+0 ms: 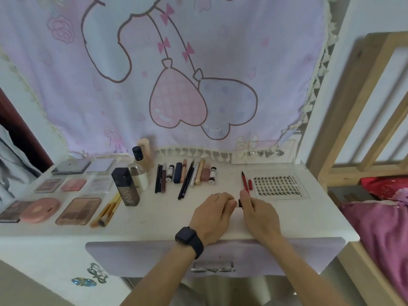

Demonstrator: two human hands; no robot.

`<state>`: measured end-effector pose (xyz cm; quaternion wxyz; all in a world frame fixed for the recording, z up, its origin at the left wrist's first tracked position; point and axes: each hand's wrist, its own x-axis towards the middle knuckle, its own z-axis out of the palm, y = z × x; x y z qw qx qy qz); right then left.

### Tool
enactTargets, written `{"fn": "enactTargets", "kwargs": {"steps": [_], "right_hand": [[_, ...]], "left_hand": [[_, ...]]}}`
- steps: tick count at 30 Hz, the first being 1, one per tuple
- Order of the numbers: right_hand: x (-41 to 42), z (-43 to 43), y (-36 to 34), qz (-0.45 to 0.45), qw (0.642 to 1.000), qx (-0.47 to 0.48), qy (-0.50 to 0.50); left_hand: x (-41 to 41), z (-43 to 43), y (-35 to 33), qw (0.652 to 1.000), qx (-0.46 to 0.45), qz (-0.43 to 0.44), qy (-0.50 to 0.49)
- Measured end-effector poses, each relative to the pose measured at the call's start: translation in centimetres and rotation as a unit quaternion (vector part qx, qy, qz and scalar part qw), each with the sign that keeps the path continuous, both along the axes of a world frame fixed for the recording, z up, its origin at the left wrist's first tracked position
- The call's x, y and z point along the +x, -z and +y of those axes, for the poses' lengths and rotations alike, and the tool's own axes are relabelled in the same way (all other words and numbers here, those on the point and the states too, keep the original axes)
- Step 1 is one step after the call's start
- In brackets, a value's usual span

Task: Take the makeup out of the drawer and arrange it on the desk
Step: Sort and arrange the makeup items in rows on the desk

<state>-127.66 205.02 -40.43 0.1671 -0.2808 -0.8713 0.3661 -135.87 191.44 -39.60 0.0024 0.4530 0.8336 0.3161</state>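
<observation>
Over the front middle of the white desk, my left hand and my right hand meet, both pinching a small dark item between their fingertips. A red pen lies just beyond my right hand, its lower end hidden by my fingers, with a small red cap beside it. A row of pencils and lipstick tubes lies at the desk's middle back. Palettes and compacts fill the left side. The lilac drawer below the desk edge looks shut.
A dark bottle and a clear bottle stand left of centre, brushes beside them. A false-lash card lies at right. A pink cloth hangs behind. A wooden bed frame and pink bedding stand right.
</observation>
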Motion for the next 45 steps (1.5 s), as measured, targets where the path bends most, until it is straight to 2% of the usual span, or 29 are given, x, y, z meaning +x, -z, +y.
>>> {"fn": "enactTargets", "kwargs": {"steps": [4, 8, 13, 17, 20, 22, 24, 27, 33, 37, 42, 45], "right_hand": [[0.1, 0.0, 0.9, 0.010, 0.999, 0.045, -0.011], [0.3, -0.3, 1.5, 0.027, 0.994, 0.104, -0.027], [0.2, -0.4, 1.7, 0.062, 0.991, 0.115, -0.039], [0.5, -0.7, 1.7, 0.125, 0.981, 0.133, -0.069], [0.7, -0.5, 1.5, 0.117, 0.982, 0.107, -0.100], [0.9, -0.3, 1.3, 0.125, 0.986, 0.047, -0.103], [1.1, -0.1, 0.7, 0.157, 0.984, -0.025, -0.083], [1.2, -0.3, 0.2, 0.172, 0.981, -0.076, -0.049], [1.6, 0.3, 0.1, 0.159, 0.979, -0.103, -0.078], [2.1, 0.6, -0.6, 0.180, 0.966, -0.154, -0.102], [1.6, 0.0, -0.4, 0.125, 0.985, -0.106, -0.053], [1.7, 0.3, 0.0, 0.138, 0.982, -0.104, -0.073]], "left_hand": [[0.6, 0.3, 0.8, 0.999, -0.008, 0.031, -0.040], [0.3, 0.6, 0.6, 0.996, -0.004, -0.016, -0.085], [0.0, 0.8, 0.4, 0.995, 0.012, -0.065, -0.081], [-0.3, 0.8, 0.2, 0.986, 0.033, -0.138, -0.084], [-0.3, 0.9, 0.2, 0.981, 0.056, -0.159, -0.093], [-0.3, 1.0, 0.3, 0.979, 0.060, -0.161, -0.107], [-0.4, 1.1, 0.5, 0.978, 0.067, -0.157, -0.122], [-0.5, 1.2, 0.6, 0.977, 0.068, -0.143, -0.139], [-0.6, 1.4, 0.9, 0.982, 0.044, -0.119, -0.142], [-0.6, 1.5, 1.1, 0.983, 0.040, -0.108, -0.142], [-0.6, 1.5, 1.2, 0.981, 0.047, -0.112, -0.150], [-0.5, 1.6, 1.1, 0.983, 0.031, -0.100, -0.149]]}}
